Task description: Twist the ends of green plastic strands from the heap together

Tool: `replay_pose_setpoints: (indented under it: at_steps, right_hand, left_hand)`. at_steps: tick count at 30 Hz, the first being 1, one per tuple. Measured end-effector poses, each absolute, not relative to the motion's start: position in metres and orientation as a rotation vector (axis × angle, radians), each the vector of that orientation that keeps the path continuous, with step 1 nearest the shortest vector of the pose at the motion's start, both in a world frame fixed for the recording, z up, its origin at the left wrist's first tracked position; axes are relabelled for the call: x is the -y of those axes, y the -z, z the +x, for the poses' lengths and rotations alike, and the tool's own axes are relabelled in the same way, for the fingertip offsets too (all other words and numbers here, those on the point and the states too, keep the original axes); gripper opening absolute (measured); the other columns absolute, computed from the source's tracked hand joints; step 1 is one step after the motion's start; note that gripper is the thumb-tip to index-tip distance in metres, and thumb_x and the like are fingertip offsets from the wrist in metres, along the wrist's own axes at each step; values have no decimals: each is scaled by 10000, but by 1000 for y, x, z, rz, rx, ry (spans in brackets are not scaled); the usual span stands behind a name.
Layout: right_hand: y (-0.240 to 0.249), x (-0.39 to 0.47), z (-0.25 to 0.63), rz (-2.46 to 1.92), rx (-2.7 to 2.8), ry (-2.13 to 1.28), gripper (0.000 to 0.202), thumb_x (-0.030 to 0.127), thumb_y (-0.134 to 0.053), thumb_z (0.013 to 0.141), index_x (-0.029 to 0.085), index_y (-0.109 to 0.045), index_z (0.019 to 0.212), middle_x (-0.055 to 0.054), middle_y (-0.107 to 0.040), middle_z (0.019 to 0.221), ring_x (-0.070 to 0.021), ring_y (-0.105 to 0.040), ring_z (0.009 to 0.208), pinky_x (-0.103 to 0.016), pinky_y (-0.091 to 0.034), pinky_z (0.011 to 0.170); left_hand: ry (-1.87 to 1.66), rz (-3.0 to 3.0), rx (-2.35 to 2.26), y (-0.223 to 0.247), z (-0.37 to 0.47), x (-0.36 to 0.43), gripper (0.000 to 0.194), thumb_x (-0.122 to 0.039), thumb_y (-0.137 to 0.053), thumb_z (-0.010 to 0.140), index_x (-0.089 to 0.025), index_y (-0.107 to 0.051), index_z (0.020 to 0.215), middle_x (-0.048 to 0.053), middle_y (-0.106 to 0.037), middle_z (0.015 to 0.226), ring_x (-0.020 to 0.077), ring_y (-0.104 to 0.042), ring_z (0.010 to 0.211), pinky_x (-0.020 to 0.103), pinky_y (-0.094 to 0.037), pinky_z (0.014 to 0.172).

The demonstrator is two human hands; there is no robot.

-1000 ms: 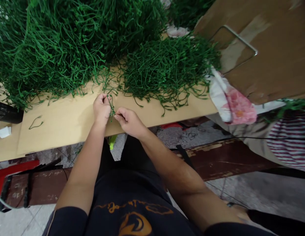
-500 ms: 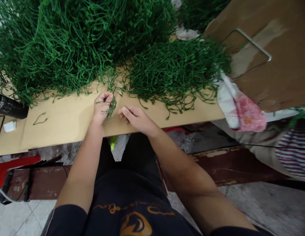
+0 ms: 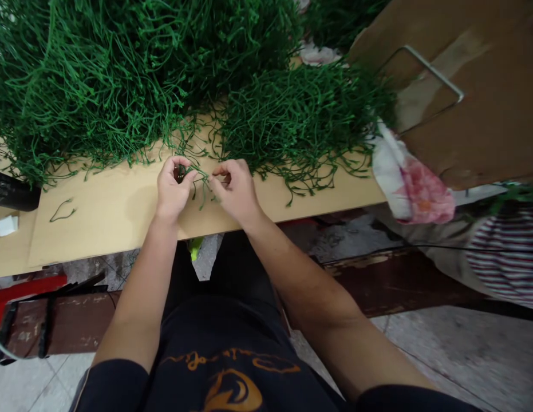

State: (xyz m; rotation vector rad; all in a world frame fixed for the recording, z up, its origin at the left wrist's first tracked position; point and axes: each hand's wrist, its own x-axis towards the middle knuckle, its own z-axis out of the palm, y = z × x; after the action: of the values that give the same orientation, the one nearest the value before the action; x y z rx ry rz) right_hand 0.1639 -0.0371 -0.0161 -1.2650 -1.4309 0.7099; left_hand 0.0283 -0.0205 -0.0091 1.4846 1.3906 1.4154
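Thin green plastic stems stretch between my two hands, just above the cardboard-covered table. My left hand pinches them between thumb and forefinger. Close beside it, my right hand has its thumb and fingertips closed on the other end of the stems. How many stems there are, I cannot tell. Behind my hands rises a large heap of the same green stems. A lower pile of green stems lies to the right, its loose ends spilling toward the front edge.
A single forked stem lies on the cardboard at left, near a black tumbler and a white scrap. At right stand a brown board with a metal handle and a pink floral cloth. A person's striped clothing shows there.
My right hand has moved up and left to meet the left hand and has taken hold of the stems. The stems now lie across between both hands.
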Motion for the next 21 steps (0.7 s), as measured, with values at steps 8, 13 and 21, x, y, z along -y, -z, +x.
replay_pose_setpoints:
  at_steps: [8, 13, 21]
  right_hand:
    - [5, 51, 157, -1313, 1602, -727, 329, 449, -617, 766, 203, -445, 630, 2, -474, 602, -126, -414, 608, -293, -327, 605]
    - [11, 43, 157, -1348, 1585, -855, 224, 292, -606, 760, 206, -436, 642, 22, -461, 575, -110, -398, 555, -280, -295, 566]
    - [19, 35, 155, -1090, 1474, -1049, 222, 338, -562, 804, 221, -412, 690, 36, -406, 602, -110, -393, 573, -277, -353, 579]
  left_hand:
    - [-1416, 1538, -1393, 11, 27, 20, 204, -120, -614, 690, -205, -479, 816, -18, -523, 791, 90, -504, 716, 217, -425, 699]
    - [-1434, 1415, -1325, 16, 25, 19, 315, -200, -693, 666, -219, -454, 870, -11, -536, 867, 88, -542, 791, 204, -444, 726]
    - [-1258, 1045, -1099, 13, 18, 18, 345, -257, -698, 669, -197, -537, 968, 29, -641, 970, 93, -628, 756, 230, -502, 702]
